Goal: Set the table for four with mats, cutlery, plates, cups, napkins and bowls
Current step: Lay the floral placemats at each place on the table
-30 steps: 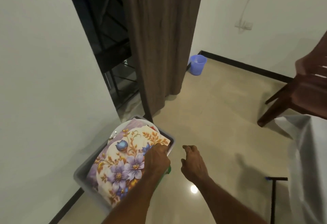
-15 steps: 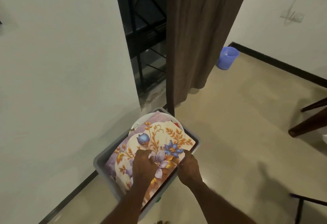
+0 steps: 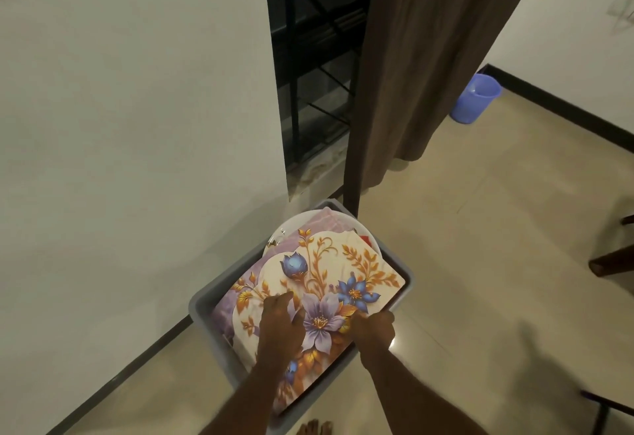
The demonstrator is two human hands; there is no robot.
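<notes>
The floral mat [image 3: 329,283] lies atop the grey tub [image 3: 202,304], its long axis running from 7 to 1 o'clock. Its near-right edge is pinched by the right hand [image 3: 372,326]; the left hand [image 3: 279,323] rests flat on it, uncurled.

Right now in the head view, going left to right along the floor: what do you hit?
White wall → grey bin holding the floral mats → brown curtain → blue bucket → dark chair leg.
</notes>
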